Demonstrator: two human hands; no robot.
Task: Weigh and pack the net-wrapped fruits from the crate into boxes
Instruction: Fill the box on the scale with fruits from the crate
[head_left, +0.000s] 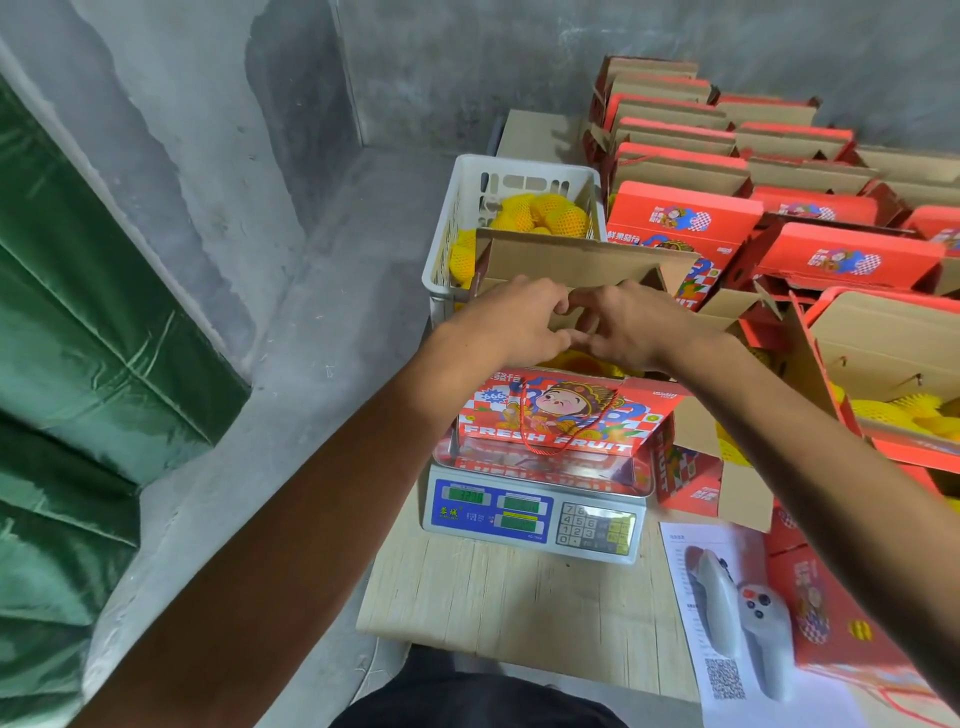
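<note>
Both hands, left hand and right hand, pinch the flap of the red box on the scale, hiding its fruits; behind stands the white crate, fruits half-hidden.

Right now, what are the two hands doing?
Left hand: fingers curled, gripping the box flap.
Right hand: fingers curled, gripping the same flap.

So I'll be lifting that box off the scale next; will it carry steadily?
Probably weighty: the box holds netted fruits. Its cardboard walls may flex, and the open flaps look floppy. The red cord handle looks thin, so supporting the bottom seems safer.
</note>
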